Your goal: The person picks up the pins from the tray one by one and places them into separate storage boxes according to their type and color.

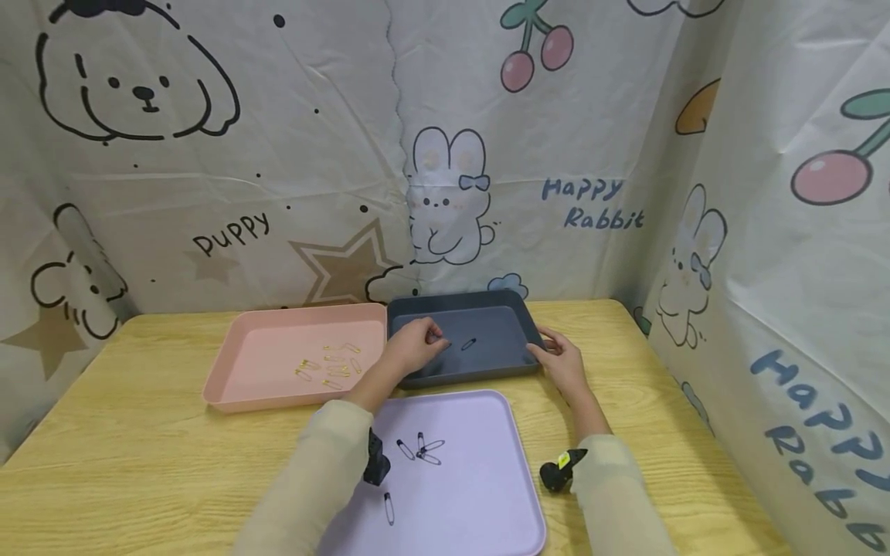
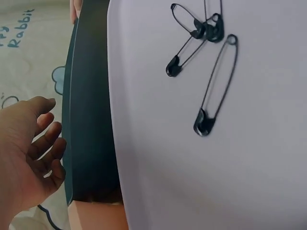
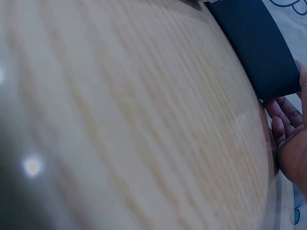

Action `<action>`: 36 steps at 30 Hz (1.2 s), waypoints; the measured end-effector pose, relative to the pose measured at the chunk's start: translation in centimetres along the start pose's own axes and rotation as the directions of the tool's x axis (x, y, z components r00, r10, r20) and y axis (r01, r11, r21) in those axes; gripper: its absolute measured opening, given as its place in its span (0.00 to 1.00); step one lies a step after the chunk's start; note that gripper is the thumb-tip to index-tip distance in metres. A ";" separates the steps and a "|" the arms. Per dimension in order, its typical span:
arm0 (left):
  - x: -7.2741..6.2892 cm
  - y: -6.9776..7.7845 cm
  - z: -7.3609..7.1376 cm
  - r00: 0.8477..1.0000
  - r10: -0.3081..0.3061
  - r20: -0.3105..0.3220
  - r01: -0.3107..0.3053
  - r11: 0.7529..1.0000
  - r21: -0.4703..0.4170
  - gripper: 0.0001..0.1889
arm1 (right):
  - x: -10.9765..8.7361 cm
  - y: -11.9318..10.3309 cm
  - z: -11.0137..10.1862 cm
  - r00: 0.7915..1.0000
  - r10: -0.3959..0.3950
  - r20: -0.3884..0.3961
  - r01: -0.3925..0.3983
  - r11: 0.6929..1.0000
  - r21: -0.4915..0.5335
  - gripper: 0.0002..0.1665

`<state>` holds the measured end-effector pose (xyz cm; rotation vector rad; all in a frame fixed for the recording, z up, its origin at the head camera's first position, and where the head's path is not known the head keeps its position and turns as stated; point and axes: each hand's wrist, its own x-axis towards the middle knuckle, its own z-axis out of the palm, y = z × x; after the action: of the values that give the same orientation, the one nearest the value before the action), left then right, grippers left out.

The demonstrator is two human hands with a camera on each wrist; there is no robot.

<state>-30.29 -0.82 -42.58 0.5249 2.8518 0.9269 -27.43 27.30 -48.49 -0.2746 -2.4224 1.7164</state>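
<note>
My left hand (image 1: 416, 345) hovers over the dark blue tray (image 1: 487, 310). In the left wrist view its fingers (image 2: 47, 143) are loosely bent and the thumb stands apart, with no pin visible between them. A small dark bit shows beside its fingertips in the head view, too small to identify. Just right of it, a black safety pin (image 1: 469, 344) lies in that tray. My right hand (image 1: 565, 363) grips the tray's right end, thumb at the rim and fingers around the outside. Several black safety pins (image 1: 431, 459) lie on the lilac tray (image 1: 480, 502) in front.
Left of the dark tray stands a pink tray (image 1: 271, 340) holding several gold safety pins (image 1: 335, 369). All the trays sit on a wooden table (image 1: 139, 432). A printed cloth (image 1: 334, 154) hangs behind and at both sides.
</note>
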 end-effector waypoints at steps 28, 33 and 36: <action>-7.0 -0.9 -1.8 0.979 0.203 0.026 -0.204 0.974 0.097 0.08 | -0.2 -0.2 -0.1 1.000 -0.006 0.006 0.006 1.000 -0.013 0.32; -8.4 -1.4 -1.9 0.974 0.225 0.032 -0.227 0.970 0.086 0.07 | -0.1 0.0 -0.1 1.000 -0.017 0.001 0.017 1.000 -0.016 0.32; -9.2 -1.9 -2.0 0.970 0.240 0.038 -0.243 0.966 0.087 0.06 | -0.2 0.1 -0.1 1.000 -0.025 0.008 0.026 0.999 -0.023 0.32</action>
<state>-22.66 -6.58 -42.21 0.9049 2.8611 0.8158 -27.21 27.37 -48.54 -0.2393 -2.4421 1.6829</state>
